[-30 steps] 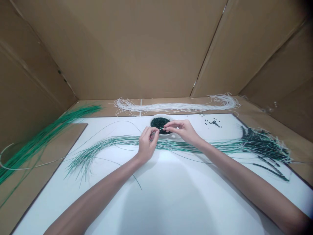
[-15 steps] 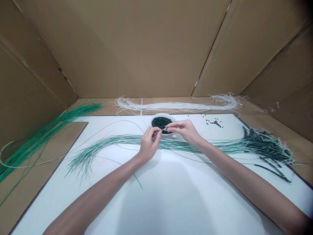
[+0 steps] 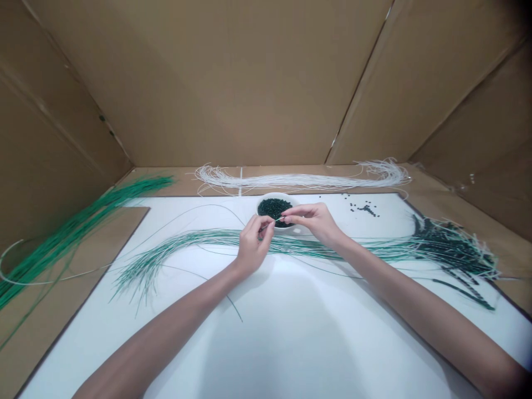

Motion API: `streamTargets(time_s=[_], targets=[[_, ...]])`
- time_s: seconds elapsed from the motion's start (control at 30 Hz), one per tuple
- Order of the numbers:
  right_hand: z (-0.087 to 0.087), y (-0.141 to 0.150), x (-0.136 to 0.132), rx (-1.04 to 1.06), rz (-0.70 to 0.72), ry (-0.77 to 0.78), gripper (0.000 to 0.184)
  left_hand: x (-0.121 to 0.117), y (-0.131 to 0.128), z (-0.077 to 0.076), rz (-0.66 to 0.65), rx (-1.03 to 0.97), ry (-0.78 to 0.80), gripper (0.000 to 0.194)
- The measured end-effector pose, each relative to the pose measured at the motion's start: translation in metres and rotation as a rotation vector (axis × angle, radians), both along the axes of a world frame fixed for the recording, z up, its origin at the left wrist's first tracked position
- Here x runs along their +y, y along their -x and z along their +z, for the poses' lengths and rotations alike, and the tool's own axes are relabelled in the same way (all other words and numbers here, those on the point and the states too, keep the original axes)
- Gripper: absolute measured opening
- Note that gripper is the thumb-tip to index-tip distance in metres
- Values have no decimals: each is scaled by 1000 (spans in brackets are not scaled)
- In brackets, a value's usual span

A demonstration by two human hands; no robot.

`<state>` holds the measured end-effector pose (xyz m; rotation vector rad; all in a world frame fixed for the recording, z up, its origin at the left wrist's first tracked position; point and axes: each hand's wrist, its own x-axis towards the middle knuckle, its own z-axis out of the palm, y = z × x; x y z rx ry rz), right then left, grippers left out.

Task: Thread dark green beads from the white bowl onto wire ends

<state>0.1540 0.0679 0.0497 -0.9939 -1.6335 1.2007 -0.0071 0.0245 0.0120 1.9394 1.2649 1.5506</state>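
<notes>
My left hand (image 3: 254, 241) pinches a thin pale wire (image 3: 279, 219) between thumb and fingertips, just in front of a white bowl (image 3: 296, 228). My right hand (image 3: 313, 220) comes from the right, thumb and forefinger closed at the wire's tip; whether a bead sits in that pinch is too small to tell. Small dark green beads (image 3: 272, 208) fill the bowl right behind my fingertips. Under both hands a bundle of green and white wires (image 3: 216, 237) lies across the white board.
At the bundle's right end are many strung dark beads (image 3: 453, 249). Several loose beads (image 3: 368, 209) lie right of the bowl. Green strands (image 3: 83, 233) lie at the left, white strands (image 3: 299, 180) along the back. Cardboard walls (image 3: 233, 83) enclose the white board (image 3: 270, 343).
Almost nothing differs. Both hands stay in place over the bowl's near edge, with only a very slight shift of my fingertips along the wire.
</notes>
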Motion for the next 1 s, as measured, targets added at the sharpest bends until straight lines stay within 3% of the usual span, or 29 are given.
streamTargets(time_s=[1.0], targets=[[3,-1,-2,-76,-1,-44,21,0,1,1,12,41,-15,9]])
